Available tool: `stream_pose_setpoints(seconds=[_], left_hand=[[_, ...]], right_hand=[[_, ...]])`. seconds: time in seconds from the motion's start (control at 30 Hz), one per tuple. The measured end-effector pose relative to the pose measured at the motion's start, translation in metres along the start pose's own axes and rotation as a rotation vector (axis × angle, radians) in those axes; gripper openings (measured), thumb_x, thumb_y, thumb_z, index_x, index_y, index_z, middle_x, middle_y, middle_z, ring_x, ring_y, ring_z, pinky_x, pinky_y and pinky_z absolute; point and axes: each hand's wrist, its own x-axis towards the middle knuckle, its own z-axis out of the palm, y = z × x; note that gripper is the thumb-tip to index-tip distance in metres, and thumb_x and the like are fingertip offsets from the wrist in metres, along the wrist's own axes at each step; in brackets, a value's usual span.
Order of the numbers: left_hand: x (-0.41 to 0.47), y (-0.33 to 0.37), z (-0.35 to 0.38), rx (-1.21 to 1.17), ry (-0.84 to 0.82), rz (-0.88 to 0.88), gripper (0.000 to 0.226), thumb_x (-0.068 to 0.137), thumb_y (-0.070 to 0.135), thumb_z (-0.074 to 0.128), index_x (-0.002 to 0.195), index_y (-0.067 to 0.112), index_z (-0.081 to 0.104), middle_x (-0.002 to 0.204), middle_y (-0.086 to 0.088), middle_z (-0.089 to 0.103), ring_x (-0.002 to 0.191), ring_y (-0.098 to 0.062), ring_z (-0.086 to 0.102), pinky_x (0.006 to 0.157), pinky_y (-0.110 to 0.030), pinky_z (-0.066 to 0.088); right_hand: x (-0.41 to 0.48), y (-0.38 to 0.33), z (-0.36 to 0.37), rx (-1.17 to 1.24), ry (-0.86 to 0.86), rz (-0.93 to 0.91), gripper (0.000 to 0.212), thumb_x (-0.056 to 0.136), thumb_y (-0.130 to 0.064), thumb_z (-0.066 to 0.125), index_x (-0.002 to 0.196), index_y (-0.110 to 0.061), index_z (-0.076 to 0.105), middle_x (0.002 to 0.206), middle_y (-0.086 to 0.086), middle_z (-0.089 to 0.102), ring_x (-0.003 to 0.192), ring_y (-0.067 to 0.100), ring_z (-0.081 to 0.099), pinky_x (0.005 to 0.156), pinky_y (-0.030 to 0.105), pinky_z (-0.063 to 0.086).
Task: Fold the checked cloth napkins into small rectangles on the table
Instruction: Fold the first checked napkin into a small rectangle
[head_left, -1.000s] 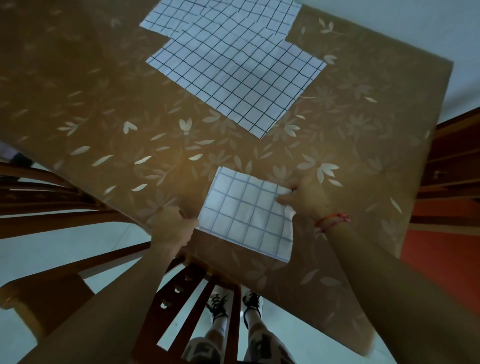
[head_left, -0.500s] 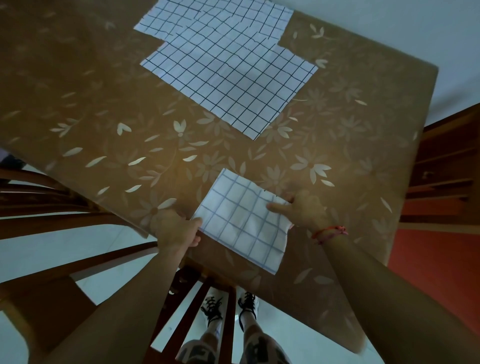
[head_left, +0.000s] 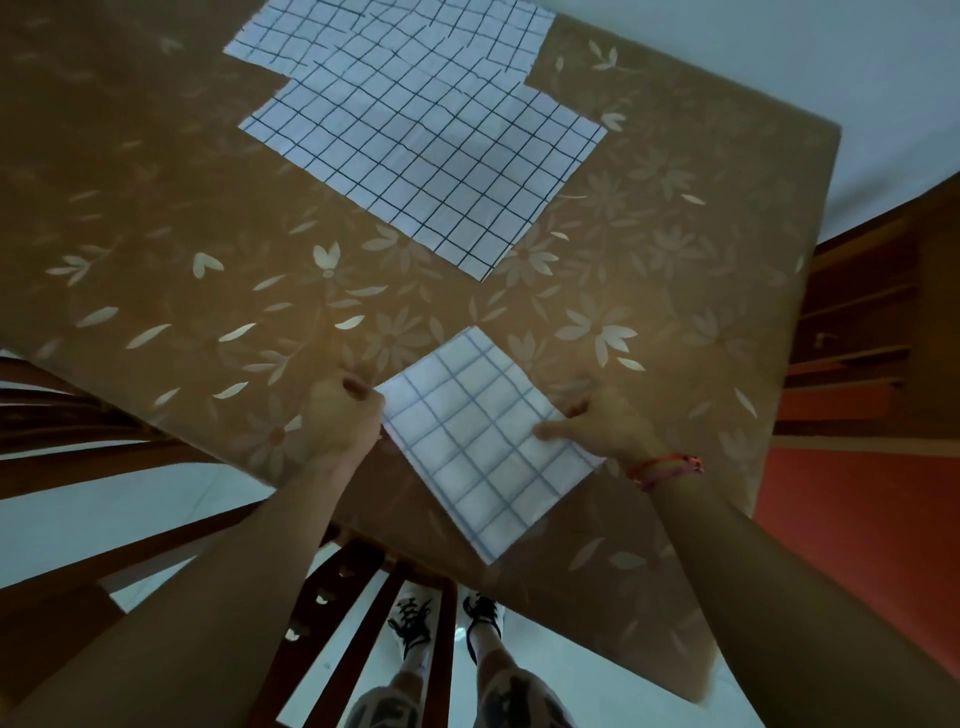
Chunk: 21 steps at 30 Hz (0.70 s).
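Note:
A folded white napkin (head_left: 480, 441) with a blue check lies near the front edge of the table (head_left: 182, 291), which has a brown flower-patterned cover. My left hand (head_left: 340, 423) pinches its left corner with curled fingers. My right hand (head_left: 605, 428), a red band on its wrist, pinches the napkin's right edge, thumb on top. Farther back a larger unfolded checked napkin (head_left: 431, 161) lies flat, overlapping another checked napkin (head_left: 395, 39) at the table's far edge.
A wooden chair (head_left: 358, 597) stands under the table's front edge, its back slats showing between my arms. More wooden chair parts (head_left: 62, 415) are at the left. Dark wooden furniture (head_left: 857, 322) stands to the right above a red floor.
The folded napkin has turned and slid toward the front edge, both hands still on its two sides. The view has shifted slightly.

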Motion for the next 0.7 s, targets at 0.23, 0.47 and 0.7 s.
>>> stream_pose_setpoints(seconds=[0.23, 0.47, 0.7], left_hand=[[-0.004, 0.018, 0.014, 0.138, -0.009, 0.27, 0.011, 0.087, 0.003, 0.055, 0.088, 0.011, 0.062, 0.073, 0.004, 0.057, 0.066, -0.004, 0.054, 0.062, -0.009, 0.046], [-0.046, -0.036, 0.017, 0.447, -0.26, 0.935, 0.029, 0.088, 0.0, 0.059, 0.114, 0.012, 0.066, 0.124, 0.0, 0.062, 0.117, -0.013, 0.056, 0.097, -0.023, 0.044], [-0.049, -0.062, 0.032, 0.533, -0.371, 1.023, 0.041, 0.088, 0.009, 0.066, 0.128, 0.005, 0.058, 0.143, -0.004, 0.049, 0.136, -0.019, 0.041, 0.108, -0.038, 0.039]], right_hand=[[-0.016, 0.029, 0.009, 0.038, 0.099, 0.128, 0.056, 0.074, -0.042, 0.079, 0.045, -0.01, 0.044, 0.036, -0.01, 0.043, 0.038, 0.003, 0.043, 0.041, 0.014, 0.032], [-0.018, 0.033, 0.023, 0.186, 0.024, 0.172, 0.043, 0.073, -0.037, 0.08, 0.092, 0.001, 0.072, 0.094, 0.015, 0.073, 0.088, 0.028, 0.07, 0.085, 0.046, 0.057], [-0.033, 0.036, 0.031, 0.353, 0.053, 0.125, 0.022, 0.077, -0.026, 0.079, 0.092, -0.009, 0.075, 0.089, 0.004, 0.075, 0.084, 0.02, 0.071, 0.078, 0.035, 0.06]])
